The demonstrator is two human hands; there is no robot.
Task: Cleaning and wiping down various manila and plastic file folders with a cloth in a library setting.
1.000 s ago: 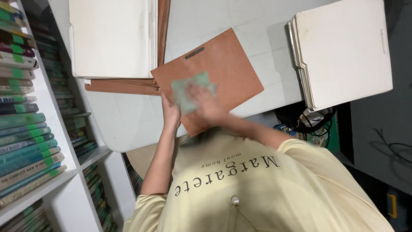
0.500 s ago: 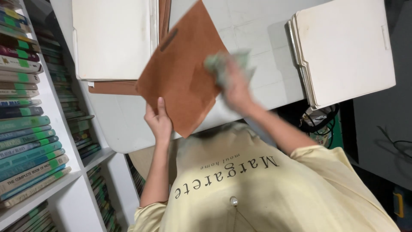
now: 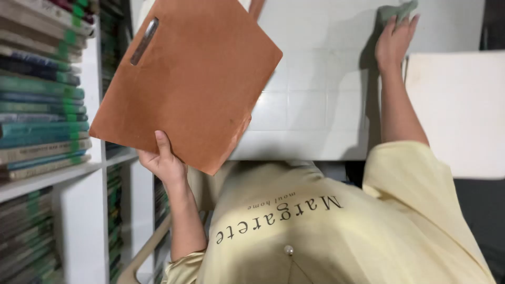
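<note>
Brown folder (image 3: 189, 79) gripped by left hand (image 3: 164, 160), right hand (image 3: 394, 39) pressing green cloth (image 3: 398, 10) on white table (image 3: 315, 105)

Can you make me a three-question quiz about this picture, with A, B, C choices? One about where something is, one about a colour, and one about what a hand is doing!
1. Where are the stacked books?
A. On the shelves beside the left hand
B. On the white table
C. On the person's lap

2. What colour is the folder?
A. Blue
B. Brown-orange
C. Black

3. What is the right hand doing?
A. Hanging free
B. Holding a pen
C. Pressing a green cloth on the white table

Answers:
1. A, the books lie in piles on the white shelves.
2. B, its whole cover is brown-orange with a metal clip.
3. C, the fingers are spread over the cloth at the table's far side, while the left hand grips the folder's lower edge.
</note>
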